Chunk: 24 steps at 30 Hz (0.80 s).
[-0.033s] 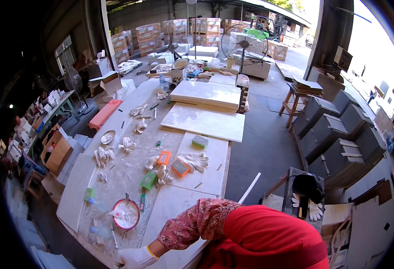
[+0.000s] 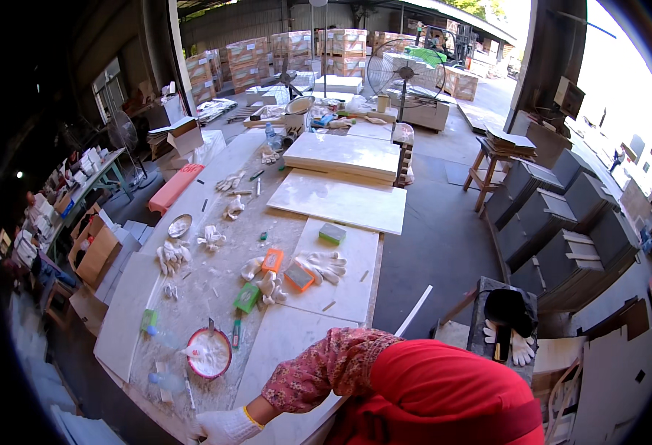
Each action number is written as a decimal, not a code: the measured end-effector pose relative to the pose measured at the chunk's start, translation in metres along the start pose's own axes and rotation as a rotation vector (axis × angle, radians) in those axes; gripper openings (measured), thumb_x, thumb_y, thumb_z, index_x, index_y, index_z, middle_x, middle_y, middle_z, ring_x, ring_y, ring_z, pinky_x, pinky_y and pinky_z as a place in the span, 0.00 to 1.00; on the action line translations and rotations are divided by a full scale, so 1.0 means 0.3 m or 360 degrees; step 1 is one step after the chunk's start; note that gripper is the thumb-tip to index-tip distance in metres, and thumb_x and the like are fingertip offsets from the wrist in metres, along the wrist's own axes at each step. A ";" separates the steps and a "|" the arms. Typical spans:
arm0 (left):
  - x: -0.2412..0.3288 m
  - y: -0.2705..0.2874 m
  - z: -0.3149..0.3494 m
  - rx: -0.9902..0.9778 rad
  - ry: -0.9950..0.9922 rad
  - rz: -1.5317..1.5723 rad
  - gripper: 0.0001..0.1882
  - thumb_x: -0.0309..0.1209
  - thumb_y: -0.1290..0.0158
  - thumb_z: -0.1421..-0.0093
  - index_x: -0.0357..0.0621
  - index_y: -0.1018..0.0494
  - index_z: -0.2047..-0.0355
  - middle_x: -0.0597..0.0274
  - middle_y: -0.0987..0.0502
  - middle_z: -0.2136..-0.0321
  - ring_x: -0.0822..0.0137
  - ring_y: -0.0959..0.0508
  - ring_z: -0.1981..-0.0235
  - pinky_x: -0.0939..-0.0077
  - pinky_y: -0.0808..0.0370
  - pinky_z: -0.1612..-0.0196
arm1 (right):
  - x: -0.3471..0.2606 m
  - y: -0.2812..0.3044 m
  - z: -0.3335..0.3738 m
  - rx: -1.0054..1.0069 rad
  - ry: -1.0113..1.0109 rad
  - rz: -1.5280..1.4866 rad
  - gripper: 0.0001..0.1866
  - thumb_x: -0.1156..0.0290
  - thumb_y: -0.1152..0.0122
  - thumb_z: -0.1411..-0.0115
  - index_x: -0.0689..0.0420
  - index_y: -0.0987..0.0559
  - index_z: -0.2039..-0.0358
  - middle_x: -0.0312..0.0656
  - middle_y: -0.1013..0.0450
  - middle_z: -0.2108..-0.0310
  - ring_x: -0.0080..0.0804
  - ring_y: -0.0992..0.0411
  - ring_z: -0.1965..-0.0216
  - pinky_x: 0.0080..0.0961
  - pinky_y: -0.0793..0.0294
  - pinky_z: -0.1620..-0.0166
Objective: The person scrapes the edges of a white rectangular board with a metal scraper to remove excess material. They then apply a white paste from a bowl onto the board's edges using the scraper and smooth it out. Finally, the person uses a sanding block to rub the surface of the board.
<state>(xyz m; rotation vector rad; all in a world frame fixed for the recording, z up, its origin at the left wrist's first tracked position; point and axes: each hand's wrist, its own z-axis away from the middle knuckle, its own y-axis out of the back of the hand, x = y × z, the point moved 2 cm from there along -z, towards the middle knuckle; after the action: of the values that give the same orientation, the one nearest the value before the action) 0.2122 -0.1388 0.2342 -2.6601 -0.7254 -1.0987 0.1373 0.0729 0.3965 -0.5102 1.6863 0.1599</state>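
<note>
My right hand (image 2: 227, 428), in a white knit glove with a yellow cuff edge, is at the lower edge over the worktable (image 2: 248, 378). Its fingers look curled, and the picture's edge cuts off part of them, so whatever they hold is hidden. A patterned sleeve (image 2: 315, 374) covers that arm, below a red garment (image 2: 452, 386) at my shoulder. Closest to the hand lies a thin white stick-like tool (image 2: 190, 391). Beyond it stands a red-rimmed bowl (image 2: 208, 354) of white paste, beside a green-handled tool (image 2: 236, 334). My left hand is out of the picture.
Green block (image 2: 247, 297), orange block (image 2: 272, 260) and white gloves (image 2: 321, 267) lie mid-table. Pale stone slabs (image 2: 341, 156) are stacked farther back. A clear bottle (image 2: 166, 380) lies left of the bowl. To the right stand a dark stool (image 2: 522, 297) and grey panels (image 2: 563, 259).
</note>
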 end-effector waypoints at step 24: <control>0.163 -0.044 -0.005 -0.0002 0.1003 0.0691 0.14 0.36 0.50 0.42 0.39 0.27 0.79 0.69 0.27 0.81 0.78 0.30 0.78 0.82 0.37 0.74 | -0.187 -0.075 0.110 -0.0148 -0.0281 0.0512 0.08 0.73 0.43 0.34 0.63 0.21 0.58 0.35 0.27 0.77 0.15 0.34 0.78 0.16 0.34 0.74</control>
<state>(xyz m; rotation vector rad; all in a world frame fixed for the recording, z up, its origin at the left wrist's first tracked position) 0.2345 -0.1099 0.2692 -2.1056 -0.0274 -1.6444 0.1821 0.0791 0.4485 -0.2812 1.5827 0.5051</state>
